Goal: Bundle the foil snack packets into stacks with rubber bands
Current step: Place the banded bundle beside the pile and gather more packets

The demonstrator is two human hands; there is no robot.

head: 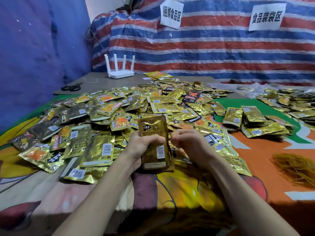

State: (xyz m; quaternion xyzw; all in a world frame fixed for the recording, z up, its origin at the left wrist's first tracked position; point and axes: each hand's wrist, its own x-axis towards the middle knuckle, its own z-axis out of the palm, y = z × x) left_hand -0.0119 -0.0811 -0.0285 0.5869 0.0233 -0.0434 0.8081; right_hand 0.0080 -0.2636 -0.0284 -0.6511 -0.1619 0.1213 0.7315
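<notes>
My left hand (142,145) grips a stack of gold foil snack packets (153,132) around its middle, holding it upright above the cloth. My right hand (186,142) hovers just right of the stack with its fingers curled; whether it pinches a rubber band I cannot tell. A large loose heap of gold packets (129,109) covers the surface behind and to the left of my hands. A pile of tan rubber bands (294,166) lies at the right. Several bundled stacks (252,121) sit to the right of the heap.
A white router (121,70) and black scissors (71,86) sit at the back left on a grey board. More packets (289,101) spread at the far right. A striped tarp with two paper signs hangs behind. Colourful printed cloth (187,193) covers the near area.
</notes>
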